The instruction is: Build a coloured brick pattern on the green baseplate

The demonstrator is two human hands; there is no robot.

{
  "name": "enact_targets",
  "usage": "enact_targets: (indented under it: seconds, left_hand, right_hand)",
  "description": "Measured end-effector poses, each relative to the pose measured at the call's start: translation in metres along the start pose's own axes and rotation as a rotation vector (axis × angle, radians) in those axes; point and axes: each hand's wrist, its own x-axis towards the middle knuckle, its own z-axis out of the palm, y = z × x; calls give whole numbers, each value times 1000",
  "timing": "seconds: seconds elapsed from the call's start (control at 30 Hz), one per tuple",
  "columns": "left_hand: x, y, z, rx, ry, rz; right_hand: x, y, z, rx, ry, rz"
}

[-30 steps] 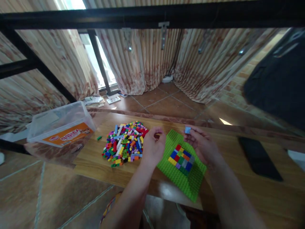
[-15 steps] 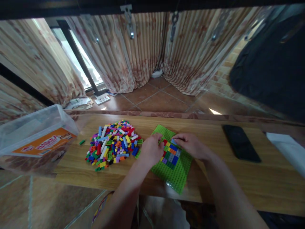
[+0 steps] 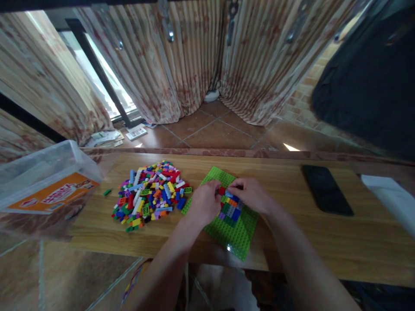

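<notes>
In the head view, the right hand [image 3: 249, 195] has its fingers drawn narrow at a light-blue toy brick [image 3: 228, 194]; whether they pinch it or press on it is hidden. The brick sits just left of those fingers, at the far edge of a multicoloured brick mosaic [image 3: 231, 212] on the green studded baseplate [image 3: 238, 246]. The left hand [image 3: 205, 202] has curled fingers beside a red brick [image 3: 221, 190]; I cannot tell whether they grip it. Left of them, a brick pile [image 3: 149, 194] lies on the desk [image 3: 279, 172].

The bricks should handle as light, stiff, hard plastic, smooth-sided and unlikely to break; opposite side walls make the best hold, leaving the studs free. The baseplate looks thin and may flex, so it is best steadied by its rim.
</notes>
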Motion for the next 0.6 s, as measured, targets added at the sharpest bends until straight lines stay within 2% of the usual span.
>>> enact_targets:
  seconds: [0.3, 0.6]
  left_hand:
    - [-1, -4, 3, 11, 17, 21]
    - [0, -8, 7, 63, 48, 67]
  right_hand:
    - [-4, 17, -4, 115, -47, -56]
    - [-9, 0, -4, 12, -28, -14]
